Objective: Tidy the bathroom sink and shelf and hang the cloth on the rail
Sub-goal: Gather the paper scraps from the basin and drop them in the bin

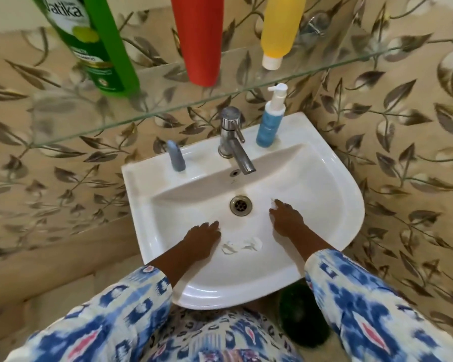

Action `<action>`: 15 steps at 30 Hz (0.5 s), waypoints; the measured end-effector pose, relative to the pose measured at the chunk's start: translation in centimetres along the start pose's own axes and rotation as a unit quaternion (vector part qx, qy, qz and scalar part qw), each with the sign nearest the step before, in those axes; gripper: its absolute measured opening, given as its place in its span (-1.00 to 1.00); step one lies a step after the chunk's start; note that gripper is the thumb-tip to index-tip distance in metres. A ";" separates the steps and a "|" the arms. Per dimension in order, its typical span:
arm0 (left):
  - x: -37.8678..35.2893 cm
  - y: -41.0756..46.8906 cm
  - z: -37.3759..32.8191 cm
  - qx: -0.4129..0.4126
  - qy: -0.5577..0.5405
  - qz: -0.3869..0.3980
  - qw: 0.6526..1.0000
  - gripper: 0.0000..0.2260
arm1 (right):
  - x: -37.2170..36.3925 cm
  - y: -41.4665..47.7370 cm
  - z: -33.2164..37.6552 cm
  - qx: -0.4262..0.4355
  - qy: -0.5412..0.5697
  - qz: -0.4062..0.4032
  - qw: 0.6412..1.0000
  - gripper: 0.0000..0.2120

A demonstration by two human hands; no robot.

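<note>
Crumpled white paper scraps (242, 245) lie in the sink (332, 178) basin, at 6 o'clock from the drain (241, 205), near the front wall. Likely light, soft, maybe damp and clinging to porcelain; best pinched from above at a raised crease. The cluster's long axis runs 9 to 3 o'clock; no clear pointing end.

A smaller white bit (273, 203) sits at 3 o'clock from the drain, at the right hand's fingertips (279, 202).

Right hand (288, 218): fingers drawn together toward that bit; whether it is gripped, cannot tell. Left hand (202, 237): fingers loosely spread, flat on the basin at 9 o'clock of the scraps, holding nothing.

Tap (233, 137) at 12 o'clock; blue pump bottle (268, 124) on the rim at 1.
</note>
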State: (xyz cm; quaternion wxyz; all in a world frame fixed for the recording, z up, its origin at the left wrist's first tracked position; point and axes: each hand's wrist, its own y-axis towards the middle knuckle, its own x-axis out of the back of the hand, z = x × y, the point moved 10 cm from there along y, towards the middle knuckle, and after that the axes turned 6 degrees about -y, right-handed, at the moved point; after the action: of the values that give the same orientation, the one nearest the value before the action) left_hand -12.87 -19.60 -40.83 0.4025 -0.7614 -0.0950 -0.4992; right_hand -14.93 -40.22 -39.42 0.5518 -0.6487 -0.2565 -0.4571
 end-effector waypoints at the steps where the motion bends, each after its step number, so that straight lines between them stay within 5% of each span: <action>1: 0.2 0.1 0.3 0.017 -0.024 -0.014 0.999 -0.65 | 0.0 -0.1 0.0 -0.007 0.010 -0.010 1.000 -0.63; 6: 1.7 0.8 0.2 0.039 -0.117 -0.080 0.989 -0.77 | 0.4 -0.3 -0.1 -0.043 0.067 -0.015 0.997 -0.71; 10: 4.3 0.9 -0.4 0.030 -0.219 -0.163 0.961 -0.73 | 0.0 -0.8 1.5 -0.010 0.108 0.014 0.994 -0.50; 15: 2.2 1.4 -2.6 0.039 -0.152 -0.078 0.985 -0.58 | -2.7 -2.5 5.6 0.053 0.016 0.077 0.995 -0.38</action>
State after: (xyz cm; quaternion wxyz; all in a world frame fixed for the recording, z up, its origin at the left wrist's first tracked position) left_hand -12.85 -22.98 -39.31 0.3728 -0.8023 -0.2337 -0.4033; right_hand -16.49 -33.79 -40.49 0.6229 -0.6291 -0.2204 -0.4095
